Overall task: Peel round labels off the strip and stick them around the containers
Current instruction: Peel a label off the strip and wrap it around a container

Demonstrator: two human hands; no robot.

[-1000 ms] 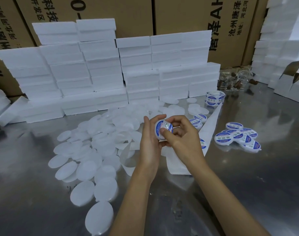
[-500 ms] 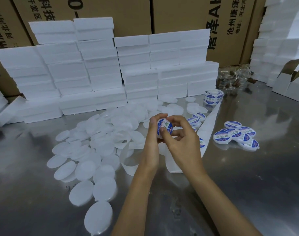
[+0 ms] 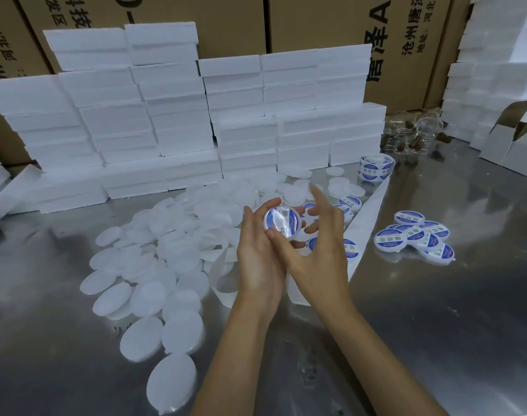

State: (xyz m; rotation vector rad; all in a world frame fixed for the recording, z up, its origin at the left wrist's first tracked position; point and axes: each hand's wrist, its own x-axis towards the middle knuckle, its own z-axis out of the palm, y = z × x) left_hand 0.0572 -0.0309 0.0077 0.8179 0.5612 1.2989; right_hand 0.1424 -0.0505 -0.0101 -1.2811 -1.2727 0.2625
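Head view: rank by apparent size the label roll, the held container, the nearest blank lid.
1. Nearest blank lid, though nearness to the camera inflates it.
2. Held container and label roll look alike; not ranked.

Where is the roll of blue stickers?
In the head view, the label roll stands far right of centre on the metal table, just in front of the white foam boxes.
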